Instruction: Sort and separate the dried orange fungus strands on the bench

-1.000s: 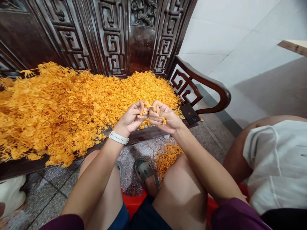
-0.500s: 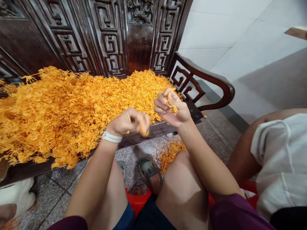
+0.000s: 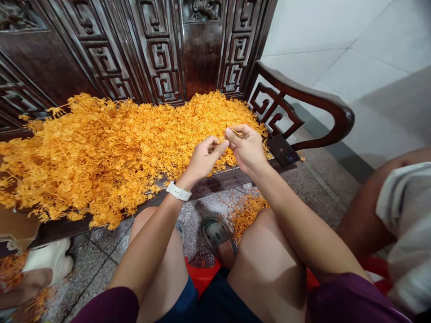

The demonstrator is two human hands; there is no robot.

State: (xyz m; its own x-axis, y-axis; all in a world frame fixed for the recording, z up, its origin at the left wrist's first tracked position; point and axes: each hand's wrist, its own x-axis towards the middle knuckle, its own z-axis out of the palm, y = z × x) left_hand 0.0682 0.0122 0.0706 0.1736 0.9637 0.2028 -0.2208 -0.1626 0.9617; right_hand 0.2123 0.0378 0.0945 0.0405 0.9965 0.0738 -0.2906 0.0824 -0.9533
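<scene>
My left hand point(image 3: 204, 157), with a white band at the wrist, is closed in a pinch, thumb and forefinger together. Its fingertips meet those of my right hand point(image 3: 248, 150), also pinched. Between them shows part of a small orange stringy piece point(image 3: 237, 132), mostly hidden by the fingers. Both hands are over the front right of a large heap of orange pieces point(image 3: 111, 157), thin-legged and rubbery looking. The heap lies on the seat of a dark carved wooden bench point(image 3: 215, 184).
A dark phone point(image 3: 281, 150) lies at the seat's right end, beneath the curved armrest point(image 3: 313, 96). Orange strands point(image 3: 247, 213) are piled on the floor by my right knee. Another person's leg point(image 3: 373, 206) is at the right; a light shoe point(image 3: 50, 260) and cardboard point(image 3: 20, 226) are at lower left.
My hands have come together from apart, the left moving right and up. The view has shifted slightly left, bringing the phone fully into sight.
</scene>
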